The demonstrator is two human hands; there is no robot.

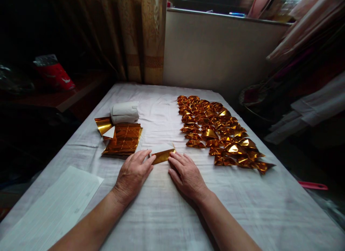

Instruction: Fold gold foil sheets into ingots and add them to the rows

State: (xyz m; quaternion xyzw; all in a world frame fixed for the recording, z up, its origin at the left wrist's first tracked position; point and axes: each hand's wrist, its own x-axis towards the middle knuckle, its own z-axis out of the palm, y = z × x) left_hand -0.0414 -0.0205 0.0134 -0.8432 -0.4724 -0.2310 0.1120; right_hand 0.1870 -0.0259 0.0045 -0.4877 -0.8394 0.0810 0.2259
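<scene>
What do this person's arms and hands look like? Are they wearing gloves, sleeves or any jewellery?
Both arms are bare as far up as the picture shows: no sleeves or cuffs in view. The left hand and right hand are bare too, with no gloves. No rings, watch or bracelet can be seen on the fingers or wrists. The fingernails look short and unpainted, though the picture is too soft to be certain.

We're in a home, a lived-in room by the look of it; patterned gold-brown curtains [140, 35] hang at the back beside a pale wall under a cluttered windowsill [229, 14]; clothes [304, 46] hang on the right, light fabrics draped in a row; a white cloth [242, 200] covers the work surface like a sheet; off to the left, in shadow, a red plastic bag [55, 74] sits on a dark wooden ledge; domestic clutter all round.
</scene>
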